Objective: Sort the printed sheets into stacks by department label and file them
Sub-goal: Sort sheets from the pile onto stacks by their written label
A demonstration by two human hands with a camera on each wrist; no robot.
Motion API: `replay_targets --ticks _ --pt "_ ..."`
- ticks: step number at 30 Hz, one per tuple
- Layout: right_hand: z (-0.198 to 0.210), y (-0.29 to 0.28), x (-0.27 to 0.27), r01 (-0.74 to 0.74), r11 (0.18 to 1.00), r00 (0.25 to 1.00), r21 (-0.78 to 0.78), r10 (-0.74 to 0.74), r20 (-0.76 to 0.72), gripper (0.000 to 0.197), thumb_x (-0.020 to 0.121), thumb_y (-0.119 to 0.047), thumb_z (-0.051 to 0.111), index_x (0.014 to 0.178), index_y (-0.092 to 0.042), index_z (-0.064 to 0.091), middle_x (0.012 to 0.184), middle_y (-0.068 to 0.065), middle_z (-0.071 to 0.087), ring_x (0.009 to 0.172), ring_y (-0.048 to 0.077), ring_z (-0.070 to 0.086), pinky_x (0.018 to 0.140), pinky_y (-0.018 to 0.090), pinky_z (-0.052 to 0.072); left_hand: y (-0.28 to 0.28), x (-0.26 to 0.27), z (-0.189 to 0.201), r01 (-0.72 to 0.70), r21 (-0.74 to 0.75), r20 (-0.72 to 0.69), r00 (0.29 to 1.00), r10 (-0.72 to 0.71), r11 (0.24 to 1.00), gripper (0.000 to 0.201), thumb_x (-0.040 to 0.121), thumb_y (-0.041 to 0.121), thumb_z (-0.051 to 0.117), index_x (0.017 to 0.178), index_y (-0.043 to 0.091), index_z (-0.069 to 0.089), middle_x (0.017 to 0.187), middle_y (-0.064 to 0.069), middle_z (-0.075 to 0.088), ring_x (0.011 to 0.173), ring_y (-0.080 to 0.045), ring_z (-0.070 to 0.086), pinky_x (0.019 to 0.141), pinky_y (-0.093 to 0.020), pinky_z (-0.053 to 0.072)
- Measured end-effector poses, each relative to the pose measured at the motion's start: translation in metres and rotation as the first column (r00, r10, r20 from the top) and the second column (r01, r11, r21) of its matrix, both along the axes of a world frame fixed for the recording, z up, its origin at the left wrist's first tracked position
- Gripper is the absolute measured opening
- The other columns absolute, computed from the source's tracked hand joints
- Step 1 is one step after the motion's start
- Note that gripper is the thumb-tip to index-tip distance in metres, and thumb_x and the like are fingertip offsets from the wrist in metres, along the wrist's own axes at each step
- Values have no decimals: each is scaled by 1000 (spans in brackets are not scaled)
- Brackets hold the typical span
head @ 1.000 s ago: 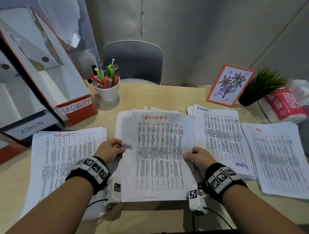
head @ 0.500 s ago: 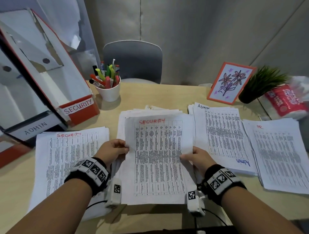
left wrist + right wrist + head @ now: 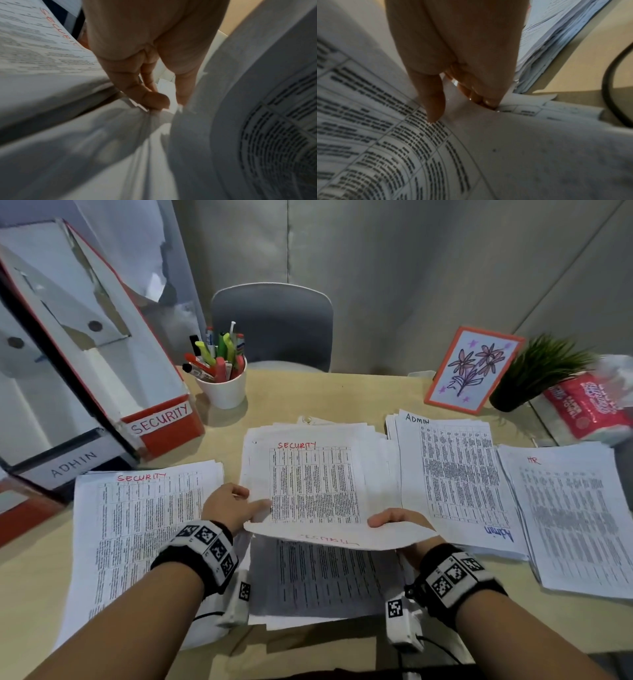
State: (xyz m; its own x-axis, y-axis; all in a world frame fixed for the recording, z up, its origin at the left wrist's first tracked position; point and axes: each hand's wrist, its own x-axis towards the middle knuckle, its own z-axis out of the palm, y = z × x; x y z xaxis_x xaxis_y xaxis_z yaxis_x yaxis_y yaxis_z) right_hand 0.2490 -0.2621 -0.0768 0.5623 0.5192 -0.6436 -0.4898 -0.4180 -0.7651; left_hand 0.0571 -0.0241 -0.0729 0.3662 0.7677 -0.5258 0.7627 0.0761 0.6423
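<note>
Printed sheet (image 3: 318,484), white, dense table, headed SECURITY in red — lifted, near edge curled up over the middle pile (image 3: 325,580). Sorted stacks flat on desk: SECURITY stack (image 3: 137,529) left, ADMIN stack (image 3: 455,474) right, HR stack (image 3: 572,515) far right — edges overlapping.

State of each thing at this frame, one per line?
SECURITY sheet: lifted, near edge curled up.
Left hand: pinches its left edge.
Right hand: pinches its right edge.
Middle pile: flat, unsorted.
SECURITY stack: flat.
SECURITY file box: open, tilted.
</note>
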Motion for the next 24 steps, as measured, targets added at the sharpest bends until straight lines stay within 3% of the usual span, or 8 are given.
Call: replay_targets --ticks 2,6,10,17,20,22,24 --pt "-1 0 3 -11 1000 999 -13 10 -45 24 74 8 57 60 -4 73 79 16 70 65 29 65 62 29 56 0 3 -2 47 22 -59 997 -46 999 59 65 42 85 105 14 51 101 -3 56 92 -23 58 75 -29 41" --pt "2 -1 2 5 1000 998 10 -4 -69 26 73 13 57 58 -3 72 78 13 71 68 33 65 56 28 57 -1 7 -4 80 51 -129 989 -73 995 70 60 49 85 108 12 49 102 -4 59 92 -27 63 75 -33 48" --pt "0 -1 2 12 1000 996 5 -12 -94 25 71 12 58 58 -4 72 82 12 71 73 34 66 61 31 57 -1 6 -1 30 63 -87 996 -24 998 60 59 44 87 96 14 52 91 -5 62 84 -27 63 77 -38 55" --pt "-1 -1 2 11 1000 996 3 -11 -91 20 68 9 60 58 -4 72 80 15 69 71 35 64 64 32 57 -4 6 2 -13 98 30 1000 10 995 38 68 27 85 87 12 56 79 -2 61 71 -19 58 60 -27 43" --pt "2 0 -1 14 1000 998 20 -13 -58 10 55 -2 66 61 -5 73 79 20 67 72 35 60 65 33 52 -4 3 4 -55 72 153 987 44 996 32 73 14 80 93 9 56 77 0 63 63 -10 59 52 -22 41" --pt "5 -1 -4 12 999 1000 37 -12 0 9 57 -3 65 61 -5 72 77 18 66 68 31 59 59 26 50 -3 -1 2 -89 30 227 971 80 996 29 76 8 78 94 8 56 81 -4 68 65 -15 64 59 -27 50" --pt "7 -2 -6 -17 999 997 43 13 74 19 73 4 61 62 -8 70 76 13 66 65 25 58 52 20 48 -1 -5 -3 -153 -41 281 947 158 987 24 76 6 77 90 13 59 85 -7 72 74 -24 69 73 -38 56"
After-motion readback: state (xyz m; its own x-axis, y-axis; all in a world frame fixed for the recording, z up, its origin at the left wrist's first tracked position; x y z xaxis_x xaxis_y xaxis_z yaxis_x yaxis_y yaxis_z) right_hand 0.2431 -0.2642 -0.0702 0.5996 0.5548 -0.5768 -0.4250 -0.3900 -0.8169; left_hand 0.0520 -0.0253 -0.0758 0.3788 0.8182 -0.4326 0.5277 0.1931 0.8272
